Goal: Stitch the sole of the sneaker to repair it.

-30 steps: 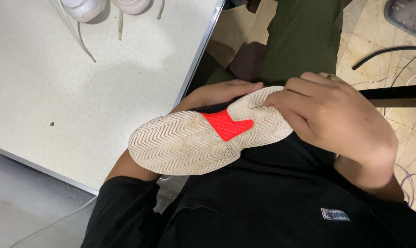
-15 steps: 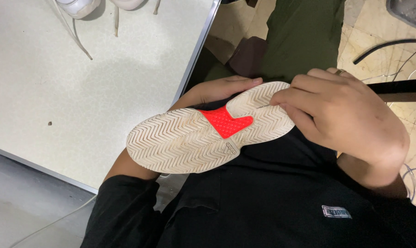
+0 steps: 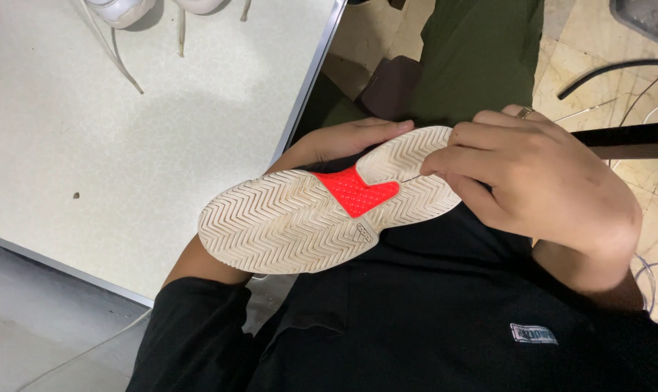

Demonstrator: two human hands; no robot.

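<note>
A sports shoe (image 3: 300, 218) lies sole-up against my chest, its cream zigzag tread facing me with a red patch (image 3: 354, 192) in the middle. My right hand (image 3: 539, 181) wraps over the heel end, fingers curled across the sole. My left hand (image 3: 351, 138) reaches from below and behind the shoe, with only its fingers showing past the far edge near the heel. The shoe's upper is hidden.
A speckled pale table (image 3: 126, 131) fills the left, its metal edge running beside the shoe. Two white shoes (image 3: 122, 9) with loose laces (image 3: 115, 51) sit at its far edge. Olive trousers (image 3: 481, 58), a tiled floor and dark cables (image 3: 619, 69) lie to the right.
The shoe and both hands have stayed nearly in place, shifting only slightly in the frame. The grip looks the same.
</note>
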